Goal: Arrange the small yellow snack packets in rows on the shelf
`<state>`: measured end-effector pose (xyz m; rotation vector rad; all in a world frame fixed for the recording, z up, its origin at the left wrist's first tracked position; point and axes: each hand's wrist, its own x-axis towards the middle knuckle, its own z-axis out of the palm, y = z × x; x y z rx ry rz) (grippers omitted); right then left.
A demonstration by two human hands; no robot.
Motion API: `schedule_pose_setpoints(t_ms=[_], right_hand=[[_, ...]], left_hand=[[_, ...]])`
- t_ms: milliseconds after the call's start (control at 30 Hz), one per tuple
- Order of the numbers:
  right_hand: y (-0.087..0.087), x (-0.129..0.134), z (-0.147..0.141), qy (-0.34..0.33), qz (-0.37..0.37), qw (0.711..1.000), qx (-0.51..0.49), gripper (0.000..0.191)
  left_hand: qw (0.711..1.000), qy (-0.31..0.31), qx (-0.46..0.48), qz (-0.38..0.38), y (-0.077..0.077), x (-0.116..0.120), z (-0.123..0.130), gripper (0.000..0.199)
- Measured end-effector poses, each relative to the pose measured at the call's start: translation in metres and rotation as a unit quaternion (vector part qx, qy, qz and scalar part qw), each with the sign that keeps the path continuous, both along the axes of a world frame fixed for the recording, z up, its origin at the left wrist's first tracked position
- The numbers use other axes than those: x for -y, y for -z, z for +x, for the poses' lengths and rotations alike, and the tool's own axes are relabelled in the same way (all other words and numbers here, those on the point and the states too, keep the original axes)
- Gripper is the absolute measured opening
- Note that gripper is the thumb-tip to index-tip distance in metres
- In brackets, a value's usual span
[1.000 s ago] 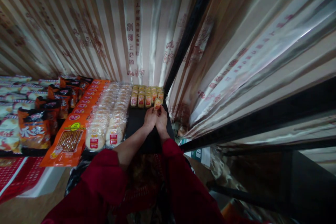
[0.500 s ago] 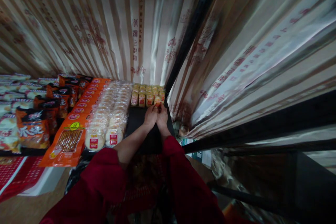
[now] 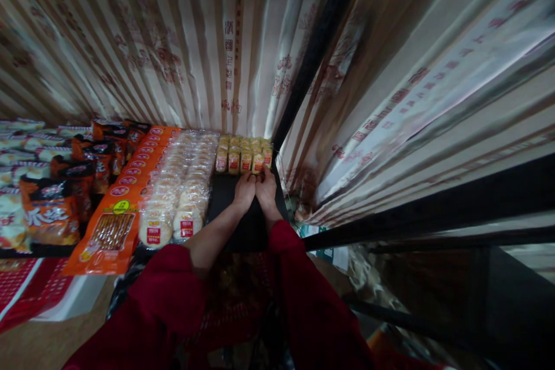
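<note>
Small yellow packets (image 3: pixel 245 157) with red labels stand in short rows at the back right of a black shelf (image 3: pixel 236 199). My right hand (image 3: pixel 266 186) is at the front of these rows, its fingertips against the packet at the front right. Beside it, nearly touching, my left hand (image 3: pixel 245 189) rests just in front of the packets with its fingers curled. Both hands are seen from the back, and whether anything is between their fingers is too small and dark to tell. Clear-wrapped round white crackers (image 3: pixel 186 222) lie in two columns left of my hands.
Orange flat packets (image 3: pixel 110 231) overlap in a row left of the crackers, with black-and-orange bags (image 3: pixel 52 211) and white bags farther left. A black post (image 3: pixel 299 75) rises at the shelf's right corner before patterned curtains. Below is a red basket (image 3: pixel 225 324).
My left hand has shifted slightly left and down, opening a little space from the front right packet. My right hand stays near that packet. The view has moved slightly.
</note>
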<state>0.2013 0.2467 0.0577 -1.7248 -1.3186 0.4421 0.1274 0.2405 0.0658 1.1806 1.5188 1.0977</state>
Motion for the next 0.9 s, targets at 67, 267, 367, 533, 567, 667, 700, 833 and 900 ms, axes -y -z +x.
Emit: schedule_pose_setpoints(t_ms=[67,267,367,533,567,667,700,833,900], right_hand=[[0.000,-0.001,0.000,-0.006,0.005,1.000,-0.002,0.047],[0.001,0.002,-0.004,0.022,0.013,1.000,0.013,0.048],[0.001,0.004,-0.006,0.026,0.010,0.999,0.023,0.049],[0.004,0.002,-0.007,0.015,0.023,0.999,0.028,0.050],[0.005,0.001,-0.007,0.013,0.024,0.999,0.028,0.050],[0.007,0.001,-0.006,0.010,0.027,0.999,0.022,0.049],[0.007,0.001,-0.006,0.011,0.030,0.999,0.021,0.049],[0.008,0.002,-0.006,0.018,0.028,0.999,0.016,0.049],[0.008,0.002,-0.007,0.015,0.019,1.000,0.014,0.050]], left_hand=[[1.000,0.005,-0.002,0.000,-0.001,0.000,-0.001,0.034],[1.000,0.007,-0.015,0.000,-0.010,0.003,-0.004,0.032],[0.999,-0.001,-0.045,0.010,-0.017,0.004,-0.006,0.032],[0.998,-0.017,-0.054,0.006,-0.021,0.001,-0.009,0.033],[0.999,-0.019,-0.048,0.001,-0.020,0.000,-0.009,0.033],[0.999,-0.018,-0.030,-0.010,-0.017,-0.002,-0.008,0.034],[0.999,-0.018,-0.027,-0.011,-0.016,-0.003,-0.008,0.034],[0.999,-0.021,-0.026,-0.003,-0.011,-0.005,-0.007,0.033],[1.000,-0.017,-0.026,0.000,-0.009,-0.006,-0.006,0.032]])
